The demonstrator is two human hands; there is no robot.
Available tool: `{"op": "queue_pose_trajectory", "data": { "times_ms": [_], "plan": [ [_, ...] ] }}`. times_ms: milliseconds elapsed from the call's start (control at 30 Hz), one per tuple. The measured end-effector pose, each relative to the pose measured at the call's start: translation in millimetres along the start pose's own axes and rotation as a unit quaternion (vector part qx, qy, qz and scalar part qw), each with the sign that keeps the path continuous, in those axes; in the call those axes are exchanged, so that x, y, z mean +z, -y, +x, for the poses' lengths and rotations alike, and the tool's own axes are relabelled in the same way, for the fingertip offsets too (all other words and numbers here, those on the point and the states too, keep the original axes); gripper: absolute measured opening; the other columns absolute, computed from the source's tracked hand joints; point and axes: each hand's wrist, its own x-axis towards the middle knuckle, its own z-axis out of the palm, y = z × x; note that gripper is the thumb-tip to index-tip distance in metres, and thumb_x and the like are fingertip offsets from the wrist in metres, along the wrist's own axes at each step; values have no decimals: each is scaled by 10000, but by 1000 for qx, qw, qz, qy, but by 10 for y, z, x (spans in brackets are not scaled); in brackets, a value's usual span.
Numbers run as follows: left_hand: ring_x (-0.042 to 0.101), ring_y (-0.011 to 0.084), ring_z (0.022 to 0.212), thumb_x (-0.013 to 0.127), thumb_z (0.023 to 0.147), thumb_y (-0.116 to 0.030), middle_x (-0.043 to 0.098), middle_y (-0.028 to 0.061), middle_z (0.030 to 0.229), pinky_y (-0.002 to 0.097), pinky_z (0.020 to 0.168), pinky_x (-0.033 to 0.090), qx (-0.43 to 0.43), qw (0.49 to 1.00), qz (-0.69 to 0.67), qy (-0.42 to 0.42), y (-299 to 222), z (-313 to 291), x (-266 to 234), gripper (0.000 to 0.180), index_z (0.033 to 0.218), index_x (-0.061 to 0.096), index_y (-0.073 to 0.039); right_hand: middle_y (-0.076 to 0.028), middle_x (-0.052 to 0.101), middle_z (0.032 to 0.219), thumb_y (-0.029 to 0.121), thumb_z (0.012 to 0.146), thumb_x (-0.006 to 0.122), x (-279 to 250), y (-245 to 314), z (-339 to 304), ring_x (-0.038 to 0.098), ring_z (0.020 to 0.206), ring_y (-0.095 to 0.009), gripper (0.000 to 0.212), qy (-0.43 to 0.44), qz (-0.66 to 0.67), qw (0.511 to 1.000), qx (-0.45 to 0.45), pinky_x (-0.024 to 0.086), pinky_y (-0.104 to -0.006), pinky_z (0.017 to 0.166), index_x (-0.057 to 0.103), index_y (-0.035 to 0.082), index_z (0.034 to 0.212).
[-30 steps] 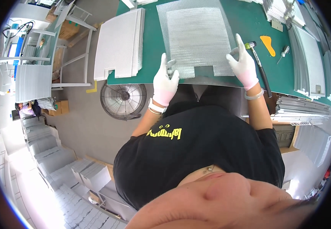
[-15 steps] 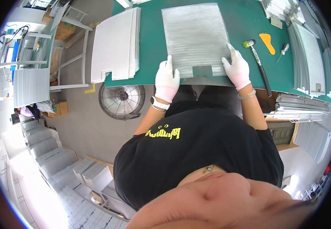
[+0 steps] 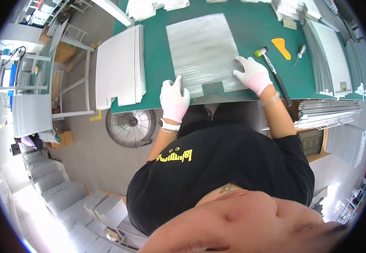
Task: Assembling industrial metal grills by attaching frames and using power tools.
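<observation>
A silvery mesh sheet (image 3: 202, 50) lies flat on the green tabletop, with a rectangular notch in its near edge. My left hand (image 3: 174, 100), in a white glove with a pink cuff, is at the sheet's near left corner. Its index finger points forward along the left edge, and the thumb stands apart. At the opposite edge my right hand (image 3: 252, 76), gloved the same way, rests with thumb and fingers spread against the sheet's side. Neither hand is closed round anything. Whether the left fingertips press on the mesh is hard to see.
Left of the sheet stands a stack of white notched panels (image 3: 119, 65). To the right lie a hammer (image 3: 275, 76), a yellow scraper (image 3: 281, 48) and a screwdriver (image 3: 300, 55), then another panel stack (image 3: 328, 57). A round floor fan (image 3: 131, 126) sits below the table's front edge.
The whole view has shifted, so the table and sheet appear lower and further left. Against the sheet, both hands keep nearly the same places at its edges.
</observation>
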Motion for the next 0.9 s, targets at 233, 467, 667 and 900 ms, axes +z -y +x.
{"op": "queue_pose_trajectory", "data": {
  "times_ms": [233,467,667,900],
  "plan": [
    [499,372,1266,712,847,-352,505,197,1424,511,1065,390,46,998,34,-4,39,68,-9,535,1273,658,-33,-226,712,1158,486,886,613,-1234,-1156,1539,675,1083,-414,512,-251,35,963,95,535,-448,936,721,53,1136],
    [363,468,1397,792,796,-255,350,314,1538,534,1151,289,95,991,-21,-87,70,-8,-207,698,1391,530,0,-239,705,1184,520,861,646,-1988,-2314,2898,676,1114,-401,580,-290,-72,936,184,525,-445,961,715,26,1156],
    [324,465,1450,744,824,-160,314,309,1567,526,1182,285,39,992,-63,-101,232,-354,-335,652,1413,505,-15,-242,677,1246,560,896,599,-1935,-2566,3240,660,1165,-375,675,-294,-116,931,182,500,-438,1020,634,3,1277],
    [362,477,1410,754,814,-182,335,318,1553,531,1150,310,58,994,-55,-70,67,-266,-349,635,1382,526,-10,-226,683,1242,361,850,748,-2103,-1463,2512,646,1201,-339,595,-295,-101,931,188,498,-426,1030,639,10,1317]
  ]
}}
